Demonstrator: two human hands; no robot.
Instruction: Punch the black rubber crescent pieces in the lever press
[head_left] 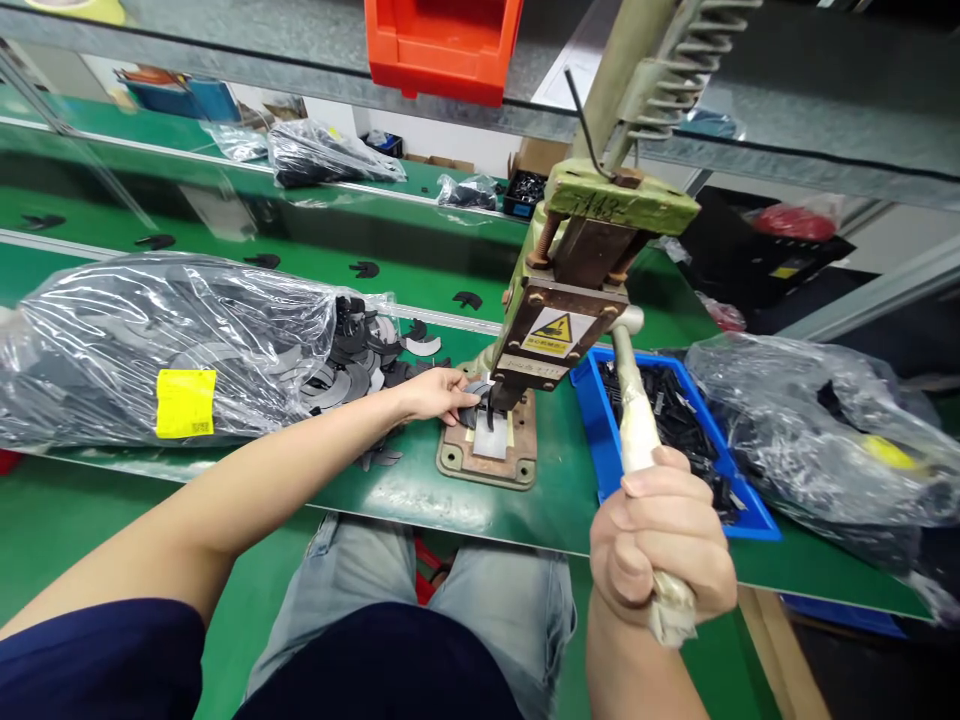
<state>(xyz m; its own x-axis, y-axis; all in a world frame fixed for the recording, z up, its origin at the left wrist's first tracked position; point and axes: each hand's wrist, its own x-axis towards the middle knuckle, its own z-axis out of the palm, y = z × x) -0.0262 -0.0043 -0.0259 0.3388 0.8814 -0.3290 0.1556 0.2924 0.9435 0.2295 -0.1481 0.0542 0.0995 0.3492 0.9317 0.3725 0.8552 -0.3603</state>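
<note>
A green hand press (pixel 574 280) with a yellow warning label stands on the bench in front of me. My right hand (pixel 664 535) is wrapped round its lever handle (pixel 636 410), which is covered in pale tape. At the press base (pixel 487 462), my left hand (pixel 442 395) pinches a dark curved piece (pixel 472 405) under the ram, partly hidden by my fingers. Left of that hand lies a loose pile of black and grey curved pieces (pixel 349 375), spilling from a clear plastic bag (pixel 187 340) with a yellow label.
A blue bin (pixel 750 505) of black parts stands right of the press, with another plastic bag (pixel 825 430) beyond it. Single curved pieces (pixel 365 270) lie spaced along the green belt behind. An orange bin (pixel 446 50) sits on the shelf overhead.
</note>
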